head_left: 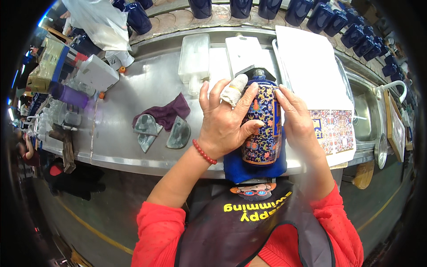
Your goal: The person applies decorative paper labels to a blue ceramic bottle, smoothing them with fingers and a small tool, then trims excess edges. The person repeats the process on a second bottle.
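Observation:
A dark blue bottle (260,151) with a colourful floral-patterned wrap lies tilted on a blue cloth pad (231,168) at the table's front edge, its neck away from me. My left hand (229,120) rests on its left side, index finger and thumb against the pattern, the other fingers spread. One left finger wears a whitish cover with a yellow band. Along the bottle's right side press the straight fingers of my right hand (299,118), so the bottle is held between both hands. Right of it, a patterned printed sheet (336,133) lies on white paper (307,58).
Left on the metal table (133,84) are a purple cloth (171,109) and grey-green flat pieces (179,133). Clear rectangular containers (194,58) stand behind. A sink (365,111) with a tap is at right. Blue bottles (269,8) line the far side; a purple bottle (70,94) is far left.

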A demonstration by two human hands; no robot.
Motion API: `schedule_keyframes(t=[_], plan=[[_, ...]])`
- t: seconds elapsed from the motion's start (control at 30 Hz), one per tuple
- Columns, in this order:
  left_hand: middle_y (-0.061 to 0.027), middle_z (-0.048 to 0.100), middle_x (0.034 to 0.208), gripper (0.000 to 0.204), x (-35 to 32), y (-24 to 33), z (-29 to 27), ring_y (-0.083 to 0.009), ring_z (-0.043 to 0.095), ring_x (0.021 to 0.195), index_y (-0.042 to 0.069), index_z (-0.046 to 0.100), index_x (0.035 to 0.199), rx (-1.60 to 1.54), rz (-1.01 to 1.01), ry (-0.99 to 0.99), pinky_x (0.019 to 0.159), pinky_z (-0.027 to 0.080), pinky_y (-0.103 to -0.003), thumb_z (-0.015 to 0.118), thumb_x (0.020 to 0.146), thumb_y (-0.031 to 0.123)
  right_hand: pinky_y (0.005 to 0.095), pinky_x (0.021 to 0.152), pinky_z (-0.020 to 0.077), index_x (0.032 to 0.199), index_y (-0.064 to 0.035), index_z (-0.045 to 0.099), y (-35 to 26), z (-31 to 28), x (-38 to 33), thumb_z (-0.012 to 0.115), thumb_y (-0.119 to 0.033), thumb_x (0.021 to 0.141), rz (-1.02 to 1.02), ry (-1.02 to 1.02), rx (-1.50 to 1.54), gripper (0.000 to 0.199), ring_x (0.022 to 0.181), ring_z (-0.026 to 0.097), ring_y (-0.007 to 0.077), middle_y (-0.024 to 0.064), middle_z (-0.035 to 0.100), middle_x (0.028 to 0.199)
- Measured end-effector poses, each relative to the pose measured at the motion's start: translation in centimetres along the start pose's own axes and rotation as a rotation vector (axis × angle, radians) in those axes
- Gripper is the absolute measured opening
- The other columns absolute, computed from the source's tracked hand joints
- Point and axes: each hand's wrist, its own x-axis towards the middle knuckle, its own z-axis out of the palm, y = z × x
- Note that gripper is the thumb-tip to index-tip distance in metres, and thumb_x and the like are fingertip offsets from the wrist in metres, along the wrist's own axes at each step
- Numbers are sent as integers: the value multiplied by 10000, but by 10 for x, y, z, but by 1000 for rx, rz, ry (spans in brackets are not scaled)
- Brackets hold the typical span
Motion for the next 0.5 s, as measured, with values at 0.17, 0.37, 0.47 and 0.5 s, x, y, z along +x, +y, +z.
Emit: schedule_keyframes(t=[0.17,0.37,0.47,0.5], plan=[[-170,585,1399,832,10,12,-14,-372,382,1341,21,585,1411,-1,4,-22,1152,157,-642,381,986,706,465,1083,448,1449,0,526,1,1,0,523,168,789,19,5,9,681,1271,536,432,260,551,1396],[-222,471,1512,957,-17,63,-43,-447,320,1454,55,460,1523,-115,81,-311,1203,84,-648,772,783,576,462,1110,416,1466,44,480,5,-3,-4,516,101,910,68,4,33,560,1292,520,428,267,550,1400],[-239,476,1507,923,-29,71,-26,-461,329,1472,54,471,1512,8,90,-257,1222,81,-638,826,763,458,454,1116,407,1475,41,472,5,0,-2,547,19,978,79,-3,131,503,1313,510,421,268,540,1419],[-240,481,1504,926,-31,69,-20,-464,346,1466,48,470,1512,41,89,-217,1223,94,-633,832,760,449,449,1126,396,1480,39,466,5,-1,-2,578,-66,1013,101,-13,149,491,1334,499,413,266,529,1438]])
